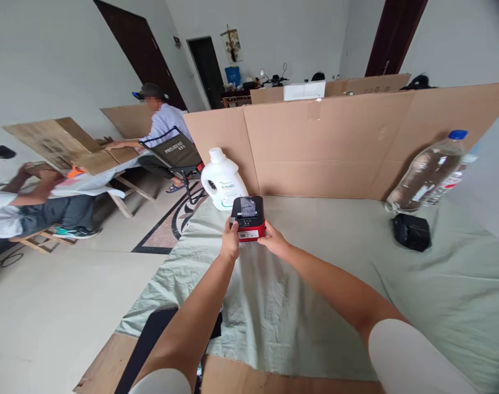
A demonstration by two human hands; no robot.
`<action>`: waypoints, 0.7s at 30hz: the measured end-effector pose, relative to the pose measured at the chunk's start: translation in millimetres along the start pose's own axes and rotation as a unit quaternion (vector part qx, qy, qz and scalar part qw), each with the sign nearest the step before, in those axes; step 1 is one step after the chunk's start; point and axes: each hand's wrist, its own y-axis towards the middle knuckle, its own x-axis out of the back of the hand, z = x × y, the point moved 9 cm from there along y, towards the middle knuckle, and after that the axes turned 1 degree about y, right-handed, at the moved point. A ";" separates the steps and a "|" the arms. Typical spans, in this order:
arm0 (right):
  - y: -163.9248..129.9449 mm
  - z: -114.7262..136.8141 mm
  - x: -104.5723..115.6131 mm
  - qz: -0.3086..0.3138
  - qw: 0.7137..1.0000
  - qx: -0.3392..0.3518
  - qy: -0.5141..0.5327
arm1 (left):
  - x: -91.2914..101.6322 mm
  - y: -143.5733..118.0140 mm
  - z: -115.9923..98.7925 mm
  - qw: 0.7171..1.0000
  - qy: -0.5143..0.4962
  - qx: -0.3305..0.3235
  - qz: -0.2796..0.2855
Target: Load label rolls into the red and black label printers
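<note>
L fingers (233, 230), R fingers (270, 227) clamped on red/blk device (251, 221) edges; room R on cloth (331, 224).

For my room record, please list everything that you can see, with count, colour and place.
device: 1, black and red, centre
jug: 1, white, behind device
large bottle: 1, clear, right
smaller bottle: 1, clear, beside it
boxy object: 1, black, before bottles
cloth: 1, pale green, beneath these
cardboard panel: 1, brown, behind cloth
box: 1, white, behind panel
table: 1, pale, left
cardboard boxes: several, brown, on table
people: 2, pale tops, at table
folding chair: 1, dark, left
stool: 1, wooden, left
doorways: 3, dark, walls
wall picture: 1, pale, back wall
container: 1, blue, back
handlebars: 1 pair, dark, back
flat object: 1, dark, lower left
left hand: 1, bare, on device's left
right hand: 1, bare, on device's right
</note>
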 end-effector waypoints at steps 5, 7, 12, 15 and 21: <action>-102.8 21.2 87.7 -0.033 0.999 0.001 -0.035 | -55.6 -110.8 -1.9 0.995 0.028 -0.050 0.081; -150.4 24.7 122.7 -0.062 0.997 0.001 -0.053 | -77.6 -160.1 7.1 0.994 0.029 -0.021 0.107; -253.4 15.3 172.1 -0.126 0.988 -0.034 -0.082 | -112.1 -256.2 32.3 0.983 0.052 0.039 0.173; -290.1 3.7 177.7 -0.154 0.983 -0.070 -0.065 | -118.7 -287.4 46.2 0.972 0.071 0.061 0.213; -312.4 -4.2 180.5 -0.183 0.977 -0.093 -0.059 | -113.1 -301.1 54.4 0.966 0.083 0.067 0.236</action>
